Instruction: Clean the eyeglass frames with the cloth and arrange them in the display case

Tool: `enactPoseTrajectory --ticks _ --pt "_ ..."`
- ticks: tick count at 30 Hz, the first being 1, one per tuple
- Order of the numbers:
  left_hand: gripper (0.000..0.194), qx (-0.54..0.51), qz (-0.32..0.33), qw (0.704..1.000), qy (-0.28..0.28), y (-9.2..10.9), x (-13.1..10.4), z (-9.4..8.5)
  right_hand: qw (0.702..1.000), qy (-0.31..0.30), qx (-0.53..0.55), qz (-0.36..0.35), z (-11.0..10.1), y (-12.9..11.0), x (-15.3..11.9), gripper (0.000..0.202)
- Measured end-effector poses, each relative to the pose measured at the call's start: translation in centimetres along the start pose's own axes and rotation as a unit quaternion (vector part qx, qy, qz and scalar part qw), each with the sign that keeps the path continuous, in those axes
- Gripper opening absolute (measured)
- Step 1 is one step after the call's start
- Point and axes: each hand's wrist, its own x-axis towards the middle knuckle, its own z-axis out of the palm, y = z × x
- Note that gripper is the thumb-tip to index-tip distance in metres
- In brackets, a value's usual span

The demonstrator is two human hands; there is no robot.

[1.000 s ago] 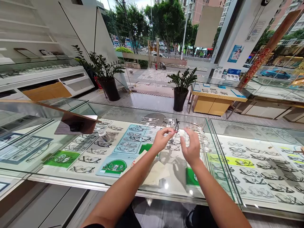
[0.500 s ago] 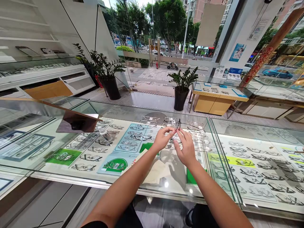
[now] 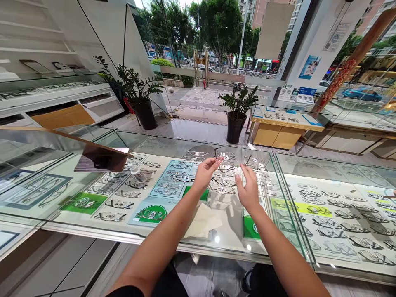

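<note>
A thin dark-framed pair of glasses (image 3: pixel 229 168) is held above the glass counter, its far side among other frames seen through the glass. My left hand (image 3: pixel 206 171) pinches one side of it. Close to its other side is my right hand (image 3: pixel 247 183), fingers closed near a thin dark temple tip (image 3: pixel 248 159). Another dark pair of glasses (image 3: pixel 183 178) lies left of my left hand. A beige cloth (image 3: pixel 202 222) rests on the counter below my hands.
A small white bottle (image 3: pixel 137 172) stands on the glass counter (image 3: pixel 225 247) at left, beside a brown tilted mirror or stand (image 3: pixel 102 159). Rows of glasses show under the glass. Potted plants (image 3: pixel 235 127) stand beyond, before the window.
My hands have moved apart, the left to the left and the right slightly rightward. The glasses, upright and narrow between my fingers before, now spread wider.
</note>
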Motion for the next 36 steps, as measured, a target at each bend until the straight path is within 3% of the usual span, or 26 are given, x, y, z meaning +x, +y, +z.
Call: enactPoseTrajectory --ticks 7,12,16,20,23,30,36 --pt "0.049 -0.012 0.000 0.999 0.041 -0.6 0.6 -0.7 0.995 -0.026 0.083 0.053 -0.5 -0.6 0.3 0.049" --pt "0.047 0.009 0.017 0.999 0.039 -0.4 0.7 -0.8 0.986 0.107 0.104 0.078 -2.6 0.0 2.0 0.040" --pt "0.050 0.007 0.009 0.999 0.032 0.0 0.5 -0.5 0.984 0.177 0.025 -0.001 -3.9 0.1 2.8 0.038" --pt "0.051 0.026 0.005 1.000 0.003 0.8 0.1 -0.3 0.971 0.218 -0.052 -0.081 -4.2 -0.2 2.9 0.016" --pt "0.051 0.046 0.006 0.999 -0.024 1.1 0.0 -0.2 0.962 0.238 -0.081 -0.110 -4.4 0.0 3.0 0.011" --pt "0.047 0.056 0.004 0.997 -0.057 0.9 0.1 -0.7 0.964 0.215 -0.045 -0.149 -4.8 0.2 3.1 0.015" --pt "0.041 0.117 0.022 0.987 -0.105 1.1 0.0 -1.0 0.984 0.164 0.058 -0.048 -4.6 0.0 2.8 0.015"
